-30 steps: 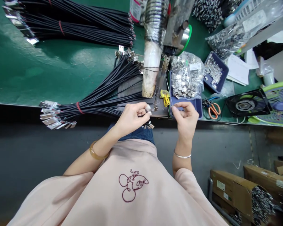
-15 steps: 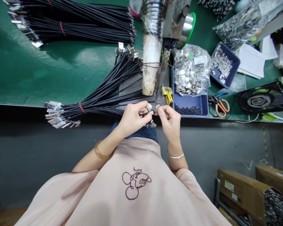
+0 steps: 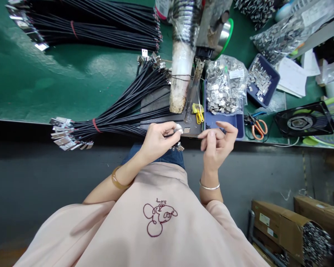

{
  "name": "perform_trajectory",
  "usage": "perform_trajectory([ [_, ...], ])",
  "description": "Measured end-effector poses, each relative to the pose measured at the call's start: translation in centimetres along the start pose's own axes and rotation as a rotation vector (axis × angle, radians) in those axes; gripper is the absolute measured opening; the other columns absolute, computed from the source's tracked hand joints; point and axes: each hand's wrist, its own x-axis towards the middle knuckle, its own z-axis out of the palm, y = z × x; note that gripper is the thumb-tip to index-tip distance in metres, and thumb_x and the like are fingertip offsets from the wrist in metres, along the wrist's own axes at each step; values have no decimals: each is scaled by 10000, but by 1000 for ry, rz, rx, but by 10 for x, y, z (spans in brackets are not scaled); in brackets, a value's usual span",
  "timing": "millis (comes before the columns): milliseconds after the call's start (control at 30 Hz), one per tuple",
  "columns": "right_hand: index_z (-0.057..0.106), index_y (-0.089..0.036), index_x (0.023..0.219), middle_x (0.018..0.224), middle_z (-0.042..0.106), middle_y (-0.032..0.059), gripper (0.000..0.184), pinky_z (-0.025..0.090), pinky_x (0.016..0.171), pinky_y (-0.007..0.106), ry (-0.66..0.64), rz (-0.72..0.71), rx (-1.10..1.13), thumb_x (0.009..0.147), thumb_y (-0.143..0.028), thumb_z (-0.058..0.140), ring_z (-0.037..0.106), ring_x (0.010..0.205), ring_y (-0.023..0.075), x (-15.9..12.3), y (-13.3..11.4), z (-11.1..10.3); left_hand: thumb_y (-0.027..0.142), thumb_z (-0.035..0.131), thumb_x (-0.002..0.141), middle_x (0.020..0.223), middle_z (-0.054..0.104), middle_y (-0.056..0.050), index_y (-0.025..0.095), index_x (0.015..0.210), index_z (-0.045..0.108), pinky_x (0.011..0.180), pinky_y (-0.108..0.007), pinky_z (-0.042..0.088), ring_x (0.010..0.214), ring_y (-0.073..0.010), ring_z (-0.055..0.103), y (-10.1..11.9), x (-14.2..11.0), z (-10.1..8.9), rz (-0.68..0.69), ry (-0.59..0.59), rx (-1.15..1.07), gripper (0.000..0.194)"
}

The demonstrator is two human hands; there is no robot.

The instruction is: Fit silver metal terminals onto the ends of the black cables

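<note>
My left hand (image 3: pixel 159 141), with white covering on its fingertips, is closed in a pinch on a black cable. A small metal USB connector (image 3: pixel 186 130) shows just past those fingertips, over the dark plate. To the right, my right hand (image 3: pixel 219 142) is apart from the cable, its fingers loosely spread and nothing visible in them. It hovers at the front of a blue tray (image 3: pixel 240 128), partly covering the small black parts there. A bundle of black cables (image 3: pixel 111 113), tied with a red band, stretches left from my left hand.
A fume duct nozzle (image 3: pixel 179 89) and a metal bar (image 3: pixel 194 91) stand over the dark plate. Beside them are a yellow clip (image 3: pixel 198 113), a bag of metal connectors (image 3: pixel 224 87), orange-handled pliers (image 3: pixel 258 127) and a black fan (image 3: pixel 304 120). More cables (image 3: pixel 100 29) lie at the back left.
My right hand has let go of the connector and moved right to the blue tray, its fingers spreading. My left hand keeps its pinch on the cable in nearly the same place.
</note>
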Motion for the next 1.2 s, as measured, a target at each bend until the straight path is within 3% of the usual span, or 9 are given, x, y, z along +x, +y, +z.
perform_trajectory([
  [133, 595, -263, 1082, 1004, 770, -2, 113, 628, 666, 270, -70, -108, -59, 978, -234, 563, 760, 720, 128, -1, -1, -1, 204, 617, 827, 538, 297, 70, 138, 690, 614, 510, -237, 206, 516, -61, 248, 3, 3, 3, -17, 57, -36, 152],
  [200, 645, -254, 973, 1037, 774, 10, 58, 653, 762, 298, -141, -170, -97, 941, -214, 618, 775, 887, 160, -1, -1, 3, 205, 618, 818, 537, 299, 71, 140, 680, 602, 511, -238, 205, 517, -61, 249, 5, 5, 4, -22, 67, -33, 154],
  [267, 654, -239, 900, 1052, 774, 22, 56, 658, 778, 297, -188, -171, -83, 919, -190, 636, 767, 937, 165, 1, -1, 7, 202, 613, 815, 536, 303, 71, 141, 672, 592, 512, -239, 207, 517, -61, 250, 6, 6, 5, -28, 75, -27, 156],
  [500, 600, -214, 816, 1046, 764, 17, 94, 655, 738, 241, -230, 13, 58, 883, -160, 636, 771, 832, 126, 8, -2, 11, 169, 586, 805, 536, 288, 77, 157, 656, 544, 518, -247, 210, 517, -65, 250, 7, 10, 9, -29, 109, -7, 155],
  [867, 662, -216, 830, 970, 761, 1, 62, 662, 700, 240, -255, 24, 44, 885, -189, 652, 750, 777, 113, 14, -5, 11, 171, 583, 809, 544, 299, 74, 157, 658, 551, 525, -247, 218, 528, -67, 255, 11, 10, 9, -4, 134, 63, 155],
  [1200, 618, -211, 770, 957, 765, 6, 128, 641, 699, 219, -273, -65, -57, 848, -112, 638, 743, 843, 117, 12, -9, 6, 193, 580, 810, 535, 282, 75, 161, 651, 544, 514, -241, 203, 522, -68, 240, 12, 7, 12, -83, 100, 70, 166],
])
